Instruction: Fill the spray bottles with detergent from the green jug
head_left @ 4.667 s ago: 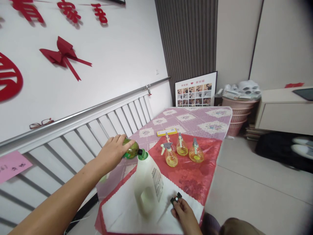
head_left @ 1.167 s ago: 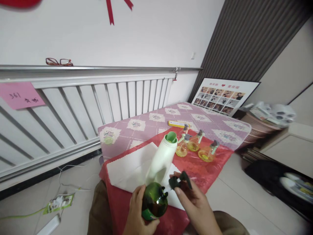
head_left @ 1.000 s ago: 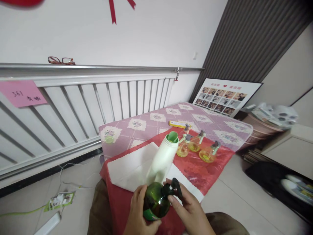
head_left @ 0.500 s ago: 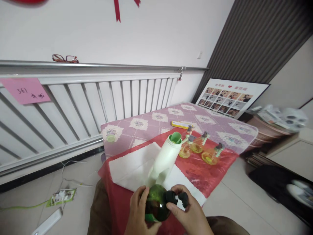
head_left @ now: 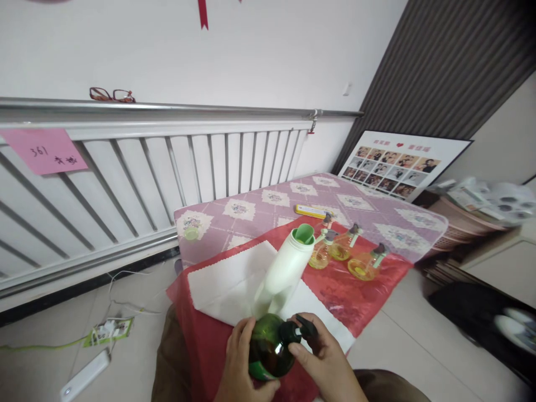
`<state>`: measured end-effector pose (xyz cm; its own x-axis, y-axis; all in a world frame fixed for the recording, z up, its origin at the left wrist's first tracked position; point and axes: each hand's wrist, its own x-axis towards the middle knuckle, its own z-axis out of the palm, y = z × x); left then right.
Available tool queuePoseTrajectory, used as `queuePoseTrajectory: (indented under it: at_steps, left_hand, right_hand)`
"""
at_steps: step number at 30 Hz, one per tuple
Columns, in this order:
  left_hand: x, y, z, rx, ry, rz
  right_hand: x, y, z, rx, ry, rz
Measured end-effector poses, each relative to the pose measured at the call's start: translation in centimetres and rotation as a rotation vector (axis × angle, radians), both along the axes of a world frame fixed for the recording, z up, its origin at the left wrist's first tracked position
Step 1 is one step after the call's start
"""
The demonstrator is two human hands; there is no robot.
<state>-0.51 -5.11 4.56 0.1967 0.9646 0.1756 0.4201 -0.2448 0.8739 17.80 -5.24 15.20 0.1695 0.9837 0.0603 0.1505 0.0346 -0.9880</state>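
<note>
Over the near edge of the table, a green bottle is being gripped by the left hand, its black pump being pinched by the right hand, leakage perhaps being risked by any crooked seating.

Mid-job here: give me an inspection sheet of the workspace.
Surface: purple patterned tablecloth, partly under a red sheet and white sheet.
Job's things: green bottle, black pump head at its neck; white jug, mouth open.
Clutter: four spray bottles, yellow-and-white box, pale-green disc.
Hands: left hand grips green bottle; right hand holds black pump head.
Cables: white cable and green cable on floor.
Surroundings: radiator, eyeglasses on pipe, leaning photo board.
</note>
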Motion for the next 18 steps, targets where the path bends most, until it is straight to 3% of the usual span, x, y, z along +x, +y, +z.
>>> queuePoseTrajectory:
  at_steps: [3,8,14,18]
  left_hand:
    - [0.2,0.0,0.2,0.002,0.013,-0.006]
    - [0.6,-0.2,0.7,-0.023,0.027,0.047]
    - [0.7,0.2,0.8,-0.082,0.069,-0.001]
    - [0.4,0.7,0.4,-0.081,0.049,-0.007]
  right_hand:
    - [-0.5,-0.1,-0.2,-0.016,0.061,-0.056]
    - [-0.1,-0.1,-0.7,-0.057,0.03,0.064]
    - [-0.4,0.5,-1.5,0.05,-0.159,-0.113]
    - [-0.7,0.3,-0.3,0.001,-0.122,0.029]
